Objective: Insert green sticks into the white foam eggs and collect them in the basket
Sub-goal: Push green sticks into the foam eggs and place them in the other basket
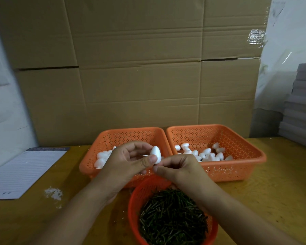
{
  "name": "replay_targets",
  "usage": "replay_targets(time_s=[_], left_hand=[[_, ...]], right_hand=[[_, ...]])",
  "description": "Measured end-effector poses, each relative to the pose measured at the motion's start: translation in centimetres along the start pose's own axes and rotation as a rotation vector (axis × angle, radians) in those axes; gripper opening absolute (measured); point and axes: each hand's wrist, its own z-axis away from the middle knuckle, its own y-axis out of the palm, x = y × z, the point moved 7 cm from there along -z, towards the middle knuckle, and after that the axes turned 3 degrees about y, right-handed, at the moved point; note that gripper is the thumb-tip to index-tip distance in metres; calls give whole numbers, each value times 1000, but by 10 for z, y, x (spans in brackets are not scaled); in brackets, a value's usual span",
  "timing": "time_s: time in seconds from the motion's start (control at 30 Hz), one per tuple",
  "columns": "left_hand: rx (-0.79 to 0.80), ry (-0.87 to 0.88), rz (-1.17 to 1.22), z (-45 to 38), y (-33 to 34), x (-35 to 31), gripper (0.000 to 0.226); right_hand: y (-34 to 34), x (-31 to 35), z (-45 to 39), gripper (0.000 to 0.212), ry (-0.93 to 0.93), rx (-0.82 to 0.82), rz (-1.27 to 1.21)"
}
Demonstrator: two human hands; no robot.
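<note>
Egg: white foam egg (pixel 155 154) pinched by left hand (pixel 129 160), over left orange mesh basket's (pixel 88 162) near rim
Right hand (pixel 177 167): fingertips pinched together just beside egg (stick hidden)
Sticks: green sticks (pixel 171 221) in round red basket (pixel 133 206) at table's near edge

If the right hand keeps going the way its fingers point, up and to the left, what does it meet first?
Most likely the foam egg pinched in the left hand: the right hand has its fingertips just under the egg's lower end. Depth is hard to judge here.
</note>
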Motion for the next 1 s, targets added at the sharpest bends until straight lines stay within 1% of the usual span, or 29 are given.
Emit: replay_targets(time_s=[0.2, 0.27, 0.4, 0.57, 0.73, 0.9, 1.0], left_hand=[[18, 3, 1, 1, 3, -3, 29], [19, -7, 7, 1, 2, -2, 30], [64, -43, 29, 1, 2, 2, 34], [76, -51, 62, 1, 2, 4, 39], [95, -65, 110, -1, 1, 8, 35], [153, -80, 107, -1, 0, 9, 34], [184, -87, 125, 0, 2, 10, 31]], right_hand=[[3, 4, 3, 10, -38, -5, -23], [4, 5, 4, 10, -37, 11, -20], [6, 4, 4, 12, -7, 58, -45], [10, 3, 4, 22, 12, 93, -27], [9, 4, 5, 21, 34, 114, -14], [14, 3, 6, 22, 92, 185, -76], [17, 2, 7, 27, 125, 225, -122]])
